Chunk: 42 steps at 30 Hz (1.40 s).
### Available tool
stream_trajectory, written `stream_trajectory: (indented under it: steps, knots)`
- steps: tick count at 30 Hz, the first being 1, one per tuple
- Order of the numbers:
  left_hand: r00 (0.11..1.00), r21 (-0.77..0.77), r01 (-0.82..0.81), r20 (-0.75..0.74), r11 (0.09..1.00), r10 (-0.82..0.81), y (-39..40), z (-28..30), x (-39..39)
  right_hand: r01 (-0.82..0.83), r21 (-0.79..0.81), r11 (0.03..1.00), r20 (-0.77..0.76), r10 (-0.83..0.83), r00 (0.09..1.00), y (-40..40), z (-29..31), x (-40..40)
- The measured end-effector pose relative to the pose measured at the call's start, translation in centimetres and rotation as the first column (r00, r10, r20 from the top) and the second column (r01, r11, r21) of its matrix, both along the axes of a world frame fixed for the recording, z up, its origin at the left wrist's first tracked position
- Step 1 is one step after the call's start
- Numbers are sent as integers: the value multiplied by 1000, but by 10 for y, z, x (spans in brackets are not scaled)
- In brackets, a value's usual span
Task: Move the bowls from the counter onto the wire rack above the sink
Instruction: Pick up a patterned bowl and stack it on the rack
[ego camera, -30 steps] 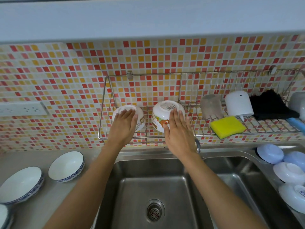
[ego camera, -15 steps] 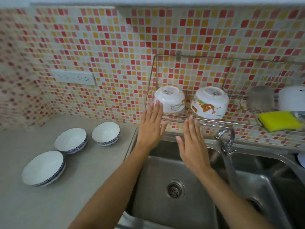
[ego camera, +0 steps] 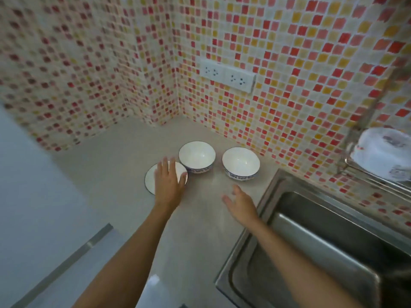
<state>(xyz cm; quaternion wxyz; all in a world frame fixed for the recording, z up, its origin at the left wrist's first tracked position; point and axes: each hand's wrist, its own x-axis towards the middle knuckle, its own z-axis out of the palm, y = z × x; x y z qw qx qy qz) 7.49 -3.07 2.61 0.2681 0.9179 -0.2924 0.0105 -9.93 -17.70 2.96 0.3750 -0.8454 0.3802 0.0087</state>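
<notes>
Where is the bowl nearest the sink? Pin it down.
In the head view it sits upright on the counter, right of centre: the bowl nearest the sink, between the middle bowl and the sink, ahead of the right hand.

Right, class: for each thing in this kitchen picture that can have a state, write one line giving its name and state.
Left hand: open, over the flattest bowl.
Right hand: open, empty.
Flattest bowl: upright, on counter.
Middle bowl: upright, empty.
Right bowl: upright, empty.
Rack bowl: upside down.
Socket: nothing plugged in.
</notes>
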Motion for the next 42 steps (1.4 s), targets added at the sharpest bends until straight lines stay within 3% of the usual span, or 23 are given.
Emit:
stream_trajectory:
  steps: [3,6,11,19,28,31,35,42]
  knots:
    - [969,-84,-174,-190,981,156,32,-22,38,-6,146,989,-14,8,1000,18,-9,52]
    - [884,-99,-317,-391,943,256,47,-40,68,30,251,967,-37,-21,999,35,-18,93]
    - [734,-77,-399,-624,914,268,47,-57,103,82,346,935,-60,-66,996,55,-37,140]
    - [763,-128,-350,-614,928,203,40,-64,99,166,372,913,-111,-134,985,69,-41,157]
    - [758,-305,-268,-652,914,4,20,-44,16,240,317,918,-22,-246,969,57,-24,66]
    - [720,-358,-231,-688,905,-88,-6,-23,-12,306,275,911,6,-320,947,42,-12,27]
    - [605,-467,-192,-748,863,-271,-44,9,-56,386,200,900,75,-407,910,20,18,-30]
    - [489,-585,25,-700,811,-520,-109,78,-152,498,168,851,213,-525,824,-16,81,-143]
